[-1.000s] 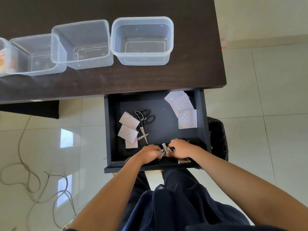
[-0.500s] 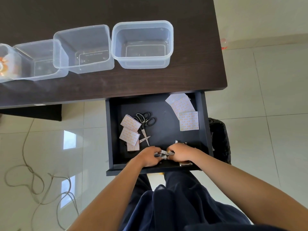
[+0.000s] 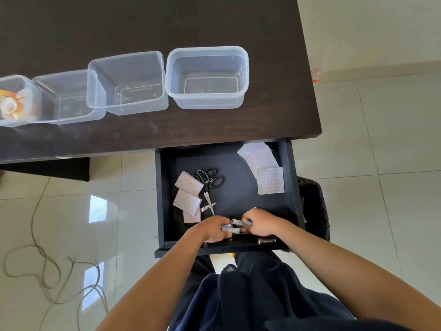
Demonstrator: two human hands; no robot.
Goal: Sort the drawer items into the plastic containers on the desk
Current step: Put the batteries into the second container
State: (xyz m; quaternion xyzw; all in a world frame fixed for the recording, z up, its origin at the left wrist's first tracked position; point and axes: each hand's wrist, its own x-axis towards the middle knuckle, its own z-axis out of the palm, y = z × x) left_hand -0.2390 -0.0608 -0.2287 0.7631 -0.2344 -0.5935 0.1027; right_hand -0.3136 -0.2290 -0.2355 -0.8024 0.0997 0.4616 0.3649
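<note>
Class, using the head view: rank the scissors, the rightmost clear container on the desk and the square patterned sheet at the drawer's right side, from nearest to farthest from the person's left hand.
From the left hand:
1. Scissors, in the drawer, just beyond the hand.
2. Square patterned sheet, by the drawer's right wall.
3. Rightmost clear container, up on the desk.

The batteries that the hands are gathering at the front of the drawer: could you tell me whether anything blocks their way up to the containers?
Nothing visible does. Both the left hand and right hand already grip the batteries, the drawer is open, and the containers have no lids.
</note>
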